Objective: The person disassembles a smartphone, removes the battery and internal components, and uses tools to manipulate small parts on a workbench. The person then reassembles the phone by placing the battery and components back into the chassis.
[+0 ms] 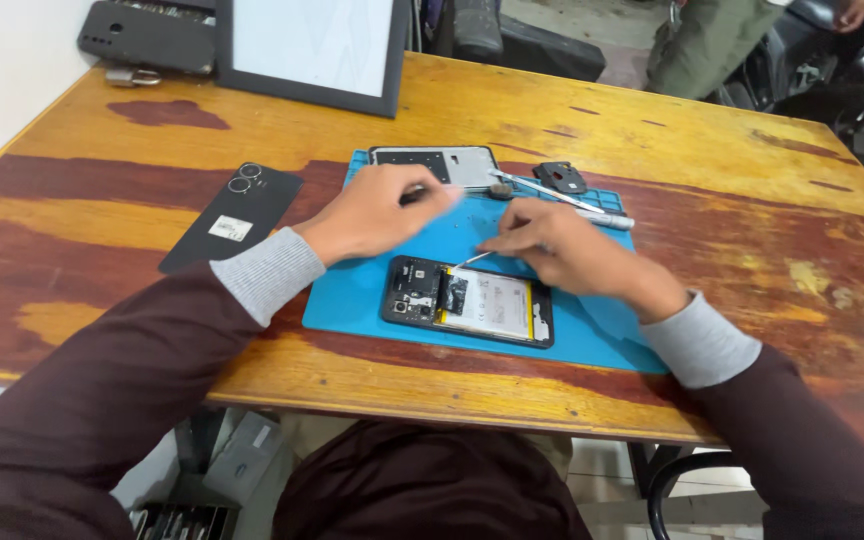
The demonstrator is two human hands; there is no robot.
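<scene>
Nearest me, the opened phone lies flat on the blue mat, its long axis running left to right, just below both hands. I note the right hand is the closer, directly above the phone's middle, fingers pinched on thin tweezers angled down-left toward the board. Farther back, the left hand is curled, blurred, around a small dark item I cannot identify, with the removed frame beyond.
</scene>
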